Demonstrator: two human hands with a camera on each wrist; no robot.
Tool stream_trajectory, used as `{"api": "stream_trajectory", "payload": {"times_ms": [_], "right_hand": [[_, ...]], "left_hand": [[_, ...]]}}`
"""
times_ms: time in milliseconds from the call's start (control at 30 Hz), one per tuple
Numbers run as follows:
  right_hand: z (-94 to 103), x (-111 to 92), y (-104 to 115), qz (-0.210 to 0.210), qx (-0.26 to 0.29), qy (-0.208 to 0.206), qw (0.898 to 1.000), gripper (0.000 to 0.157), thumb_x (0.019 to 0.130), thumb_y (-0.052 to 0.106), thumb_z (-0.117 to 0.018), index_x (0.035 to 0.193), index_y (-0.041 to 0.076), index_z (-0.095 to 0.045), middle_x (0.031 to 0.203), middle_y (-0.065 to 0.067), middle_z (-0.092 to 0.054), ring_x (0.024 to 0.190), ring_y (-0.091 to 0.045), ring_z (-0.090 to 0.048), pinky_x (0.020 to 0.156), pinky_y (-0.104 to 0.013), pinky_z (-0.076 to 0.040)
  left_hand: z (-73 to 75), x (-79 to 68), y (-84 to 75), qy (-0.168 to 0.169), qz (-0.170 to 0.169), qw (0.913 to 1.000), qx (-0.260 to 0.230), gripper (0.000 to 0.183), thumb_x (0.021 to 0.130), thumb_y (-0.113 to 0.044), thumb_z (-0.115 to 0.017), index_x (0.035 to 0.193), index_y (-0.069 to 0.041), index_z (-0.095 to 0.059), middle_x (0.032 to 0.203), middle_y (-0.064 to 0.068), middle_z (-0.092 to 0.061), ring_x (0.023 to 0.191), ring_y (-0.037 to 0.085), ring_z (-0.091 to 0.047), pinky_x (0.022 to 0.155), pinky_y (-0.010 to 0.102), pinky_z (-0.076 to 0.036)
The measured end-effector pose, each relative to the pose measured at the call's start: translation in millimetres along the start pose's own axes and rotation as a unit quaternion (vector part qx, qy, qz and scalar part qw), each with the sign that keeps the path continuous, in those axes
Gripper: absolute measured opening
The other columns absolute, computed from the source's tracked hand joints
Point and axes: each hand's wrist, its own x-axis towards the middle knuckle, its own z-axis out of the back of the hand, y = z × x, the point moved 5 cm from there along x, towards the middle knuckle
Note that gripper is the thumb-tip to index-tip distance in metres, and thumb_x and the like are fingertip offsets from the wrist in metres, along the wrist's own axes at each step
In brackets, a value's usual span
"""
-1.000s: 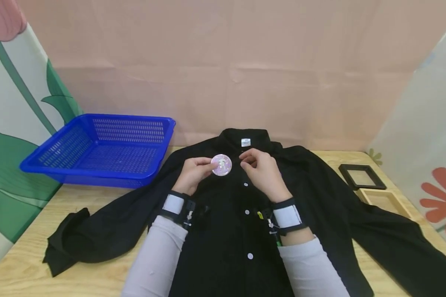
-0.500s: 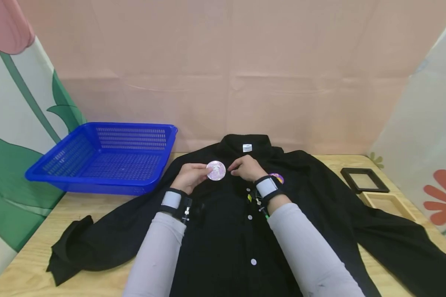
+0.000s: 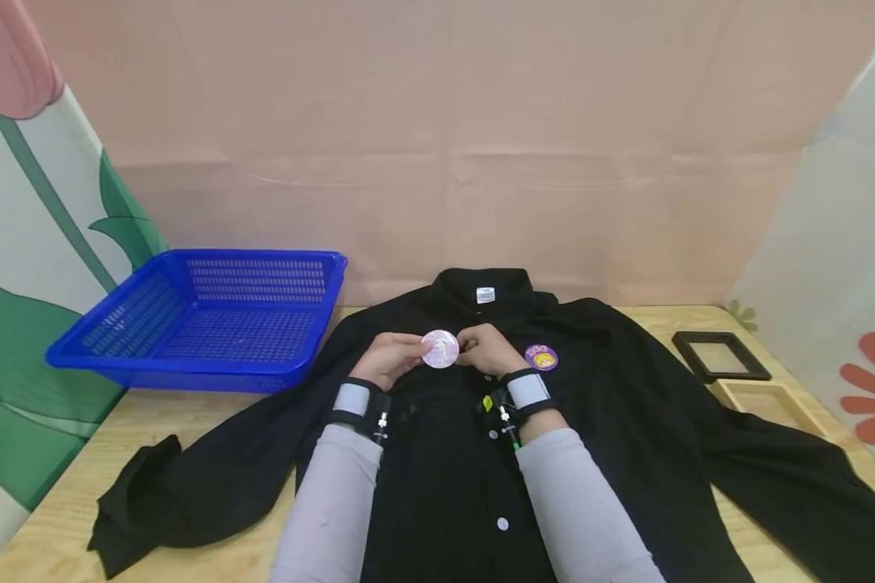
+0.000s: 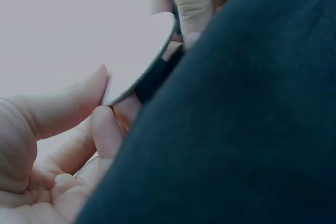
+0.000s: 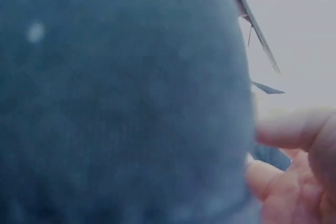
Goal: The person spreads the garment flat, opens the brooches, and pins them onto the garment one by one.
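A round, shiny pink button badge (image 3: 441, 349) is pinched at its left edge between the thumb and fingers of my left hand (image 3: 390, 358). It is held over the upper chest of a black shirt (image 3: 437, 486) that lies spread with its collar away from me. Close by the badge's right edge, my right hand (image 3: 490, 348) has its fingers curled and pinches a bit of the shirt's dark cloth. In the left wrist view the badge (image 4: 142, 61) is tilted, its rim near the cloth. A thin pin shows behind it in the right wrist view. The right fingertips are partly hidden.
A purple and yellow badge (image 3: 541, 357) sits on the shirt's right chest. At the back left stands a blue plastic basket (image 3: 211, 377). A black frame (image 3: 754, 370) and a light wooden tray (image 3: 729, 395) lie at the table's right edge. A pink backdrop rises behind.
My right hand has moved left to the badge's edge and now grips cloth. The left hand shifted slightly with the pink badge. The purple badge has come into full view.
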Motion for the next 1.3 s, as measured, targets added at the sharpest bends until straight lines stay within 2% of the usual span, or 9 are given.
{"api": "stream_trajectory", "payload": {"times_ms": [100,200,267,500,667,833,1133,1300], "right_hand": [[5.4,-1,-3,-0.004,0.04,-0.01,0.999,0.006,0.083,-0.003,-0.07,0.089,-0.004,-0.071,0.069,-0.004,-0.061,0.062,-0.014,-0.049,0.056,-0.025,-0.039],[8.0,1,-3,-0.002,0.051,-0.018,0.999,0.008,0.085,-0.004,-0.067,0.092,-0.005,-0.072,0.077,-0.009,-0.066,0.07,-0.017,-0.053,0.062,-0.026,-0.042],[6.3,2,-4,0.003,0.062,-0.021,0.998,0.009,0.085,-0.005,-0.066,0.092,-0.006,-0.072,0.079,-0.01,-0.067,0.07,-0.016,-0.053,0.063,-0.025,-0.042],[2.3,-2,-14,-0.024,0.083,-0.017,0.996,0.013,0.087,-0.005,-0.063,0.095,-0.005,-0.073,0.072,-0.003,-0.063,0.058,-0.014,-0.049,0.049,-0.024,-0.04],[7.3,-2,-13,-0.015,0.081,-0.03,0.996,0.013,0.087,-0.005,-0.063,0.095,-0.006,-0.073,0.072,-0.005,-0.064,0.059,-0.013,-0.051,0.051,-0.024,-0.041],[8.8,-1,-14,-0.022,0.084,-0.031,0.996,0.013,0.089,-0.003,-0.065,0.098,-0.006,-0.074,0.08,-0.01,-0.069,0.063,-0.013,-0.054,0.052,-0.023,-0.043],[5.9,-2,-18,-0.015,0.079,-0.023,0.997,0.014,0.089,-0.001,-0.067,0.099,-0.007,-0.074,0.091,-0.016,-0.073,0.076,-0.015,-0.059,0.064,-0.023,-0.047],[3.9,-2,-18,-0.005,0.073,-0.011,0.997,0.012,0.089,0.002,-0.068,0.096,-0.006,-0.075,0.093,-0.017,-0.074,0.081,-0.018,-0.06,0.069,-0.025,-0.047]], "left_hand": [[-5.4,2.9,-4.2,0.005,-0.008,1.0,0.001,0.028,0.092,0.004,-0.064,0.117,0.016,-0.062,0.075,-0.005,-0.062,0.067,0.003,-0.059,0.066,0.013,-0.051],[-8.9,4.9,-7.6,-0.003,-0.015,0.9998,0.014,0.029,0.091,0.004,-0.065,0.117,0.016,-0.062,0.08,-0.002,-0.064,0.07,0.004,-0.058,0.067,0.014,-0.051],[-9.5,6.0,-5.5,-0.01,-0.018,0.9996,0.02,0.029,0.091,0.003,-0.065,0.117,0.016,-0.063,0.083,0.001,-0.065,0.071,0.005,-0.058,0.068,0.014,-0.051],[-15.5,6.7,2.9,-0.019,-0.029,0.9985,0.042,0.028,0.091,0.003,-0.066,0.115,0.016,-0.065,0.091,0.007,-0.066,0.072,0.005,-0.058,0.068,0.015,-0.05],[-19.9,4.0,-4.3,-0.024,-0.053,0.9955,0.075,0.026,0.089,0.003,-0.068,0.111,0.016,-0.066,0.085,0.004,-0.065,0.068,0.004,-0.055,0.063,0.014,-0.048],[-20.1,2.8,-7.5,-0.03,-0.056,0.9927,0.102,0.024,0.089,0.001,-0.07,0.108,0.014,-0.069,0.077,-0.002,-0.061,0.063,0.004,-0.052,0.059,0.014,-0.045],[-16.2,1.2,-5.8,-0.003,-0.047,0.9841,0.171,0.021,0.088,-0.002,-0.071,0.106,0.01,-0.072,0.086,0.002,-0.064,0.066,0.009,-0.05,0.058,0.018,-0.041],[-17.8,-2.7,-9.0,0.005,-0.055,0.9719,0.229,0.021,0.087,-0.002,-0.071,0.104,0.01,-0.072,0.099,0.011,-0.067,0.073,0.011,-0.052,0.061,0.018,-0.043]]}}
